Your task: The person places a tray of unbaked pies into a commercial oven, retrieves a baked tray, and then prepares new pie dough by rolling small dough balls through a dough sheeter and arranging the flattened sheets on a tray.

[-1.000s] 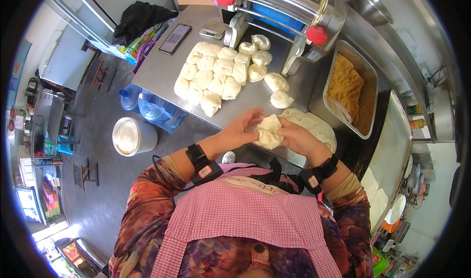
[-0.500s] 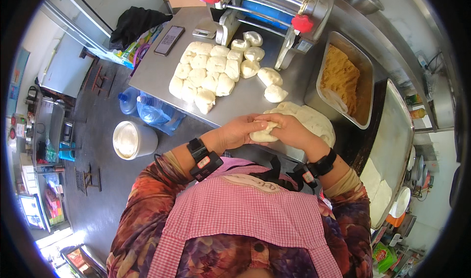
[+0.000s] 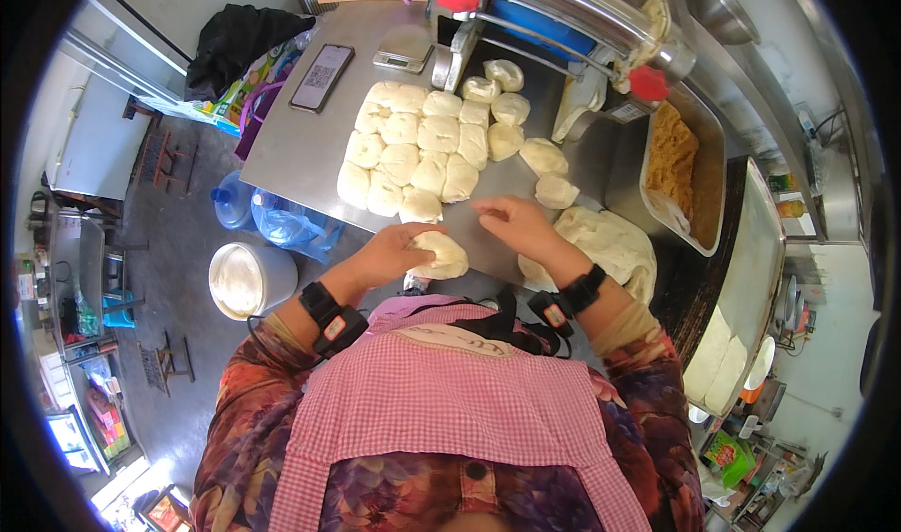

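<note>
My left hand (image 3: 383,256) is closed around a rounded piece of pale dough (image 3: 443,258) just off the front edge of the metal table (image 3: 296,161). Apart from that dough, my right hand (image 3: 524,227) hovers to its right, fingers stretched leftward and slightly bent, with nothing visible in them. Beyond my hands sits a block of dough portions (image 3: 399,161) packed in rows. A line of separate dough pieces (image 3: 510,110) runs along its right side. Close to my right wrist lies a large smooth mass of dough (image 3: 615,246), partly covered by my forearm.
A roller machine (image 3: 563,11) with red knobs stands at the back. To the right are a deep metal pan (image 3: 710,171) of brown crumbly filling and a long tray (image 3: 751,279). A phone (image 3: 322,79) and small scale (image 3: 404,49) lie far left; a white bucket (image 3: 286,274) stands on the floor.
Both hands were together on the dough piece; now they are apart. My left hand has carried the dough leftward, while my right hand has let go and risen slightly. The view has shifted.
</note>
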Available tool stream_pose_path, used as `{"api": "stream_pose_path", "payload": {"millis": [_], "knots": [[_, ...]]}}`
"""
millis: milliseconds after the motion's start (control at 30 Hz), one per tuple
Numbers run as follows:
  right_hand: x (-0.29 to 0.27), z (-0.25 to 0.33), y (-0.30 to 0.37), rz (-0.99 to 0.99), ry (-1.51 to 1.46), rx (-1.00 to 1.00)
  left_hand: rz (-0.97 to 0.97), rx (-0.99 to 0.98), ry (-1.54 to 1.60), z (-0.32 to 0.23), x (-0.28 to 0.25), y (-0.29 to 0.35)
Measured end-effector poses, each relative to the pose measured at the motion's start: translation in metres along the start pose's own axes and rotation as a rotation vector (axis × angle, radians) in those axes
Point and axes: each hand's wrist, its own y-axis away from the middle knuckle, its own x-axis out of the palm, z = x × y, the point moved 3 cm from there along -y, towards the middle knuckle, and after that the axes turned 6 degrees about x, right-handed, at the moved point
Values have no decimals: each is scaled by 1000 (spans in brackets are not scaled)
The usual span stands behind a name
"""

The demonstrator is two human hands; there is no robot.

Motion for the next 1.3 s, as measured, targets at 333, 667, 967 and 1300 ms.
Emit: {"api": "stream_pose_path", "payload": {"millis": [333,667,967,1300], "knots": [[21,14,-50,-162,463,-146,-56,-59,297,4,-81,17],[41,21,-72,-285,585,-179,33,-55,295,-7,-96,6],[46,16,-69,-385,584,-316,33,-62,334,-4,-95,11],[32,5,-53,-282,559,-156,-12,8,458,-14,-101,13]]}}
